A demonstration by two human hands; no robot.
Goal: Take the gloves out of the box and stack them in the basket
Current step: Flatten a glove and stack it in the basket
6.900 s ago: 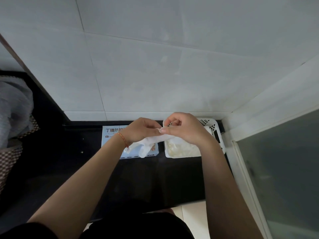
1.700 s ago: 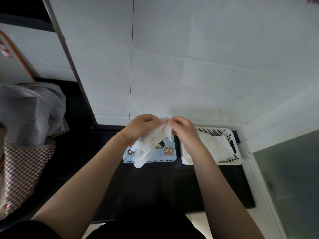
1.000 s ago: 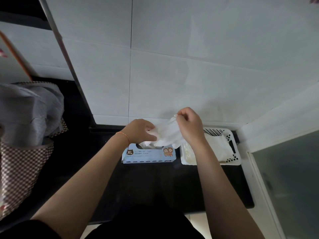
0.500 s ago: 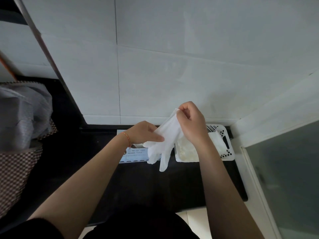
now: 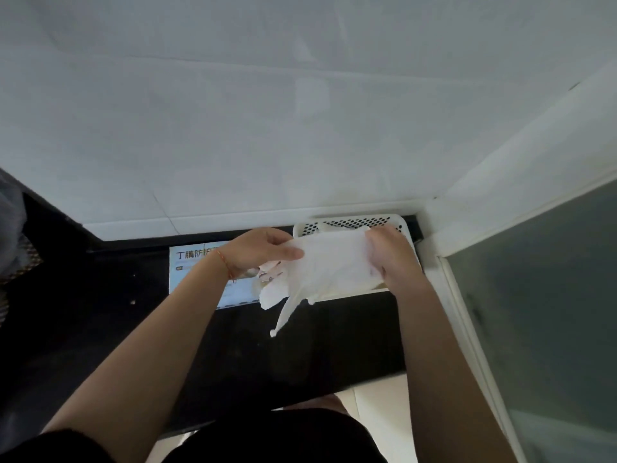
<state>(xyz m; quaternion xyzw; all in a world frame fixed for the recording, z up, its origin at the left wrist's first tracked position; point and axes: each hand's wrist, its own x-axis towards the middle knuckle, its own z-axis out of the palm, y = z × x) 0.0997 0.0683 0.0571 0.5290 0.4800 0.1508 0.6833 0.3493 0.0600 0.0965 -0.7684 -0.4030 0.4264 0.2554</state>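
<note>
The glove is stretched flat between my hands, its long axis running left to right, cuff end toward my right and its fingers drooping off the left near corner, one long finger dangling down over the dark counter. Most of its body already hangs above the white basket, which sits hard in the corner against the wall with a pale layer of gloves inside (I can only see a strip of that stack along the near edge, under the one I hold).

My right hand pinches the glove's right edge, fingers curled over it, and is directly above the basket, so it is the nearer of the two. My left hand grips the opposite edge with the thumb laid along the top, and it hovers over the blue glove box, just left of the basket.

So I judge the coming move to be a short one: carry the left end rightward and lower the whole sheet, keeping it taut so the trailing fingers land inside the rim instead of draping over the near wall.
</note>
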